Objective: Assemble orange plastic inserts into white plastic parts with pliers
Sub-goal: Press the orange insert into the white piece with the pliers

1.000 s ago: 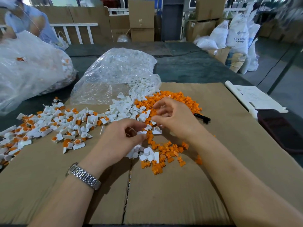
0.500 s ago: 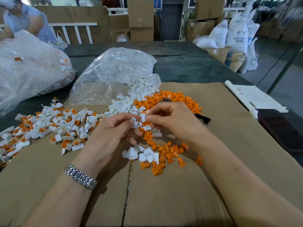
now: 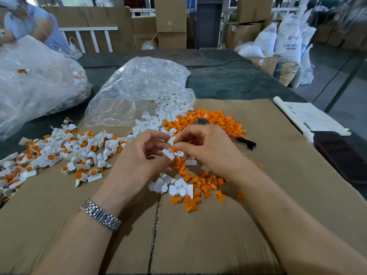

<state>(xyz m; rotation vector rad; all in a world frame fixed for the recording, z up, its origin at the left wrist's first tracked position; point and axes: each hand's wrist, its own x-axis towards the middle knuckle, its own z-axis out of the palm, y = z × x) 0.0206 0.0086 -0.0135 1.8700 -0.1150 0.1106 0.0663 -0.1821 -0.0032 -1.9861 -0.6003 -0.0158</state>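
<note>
Both hands have risen off the pile since the earlier frames: left hand [image 3: 139, 155] pinches a white part [image 3: 168, 153], right hand [image 3: 206, 147] pinches an orange insert [image 3: 173, 149] against it. Beyond the hands, a clear bag [image 3: 139, 86] holds white parts.

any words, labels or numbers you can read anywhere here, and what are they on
"ABS RESIN": on the white sack at the back right, under a small blue logo. The last letters are soft, so this reading is likely, not certain.
A smaller line beneath it: too blurred to read.
The white paper sheet on the right: faint print, too small to read.
The cardboard boxes at the back: marks only, not legible.
</note>
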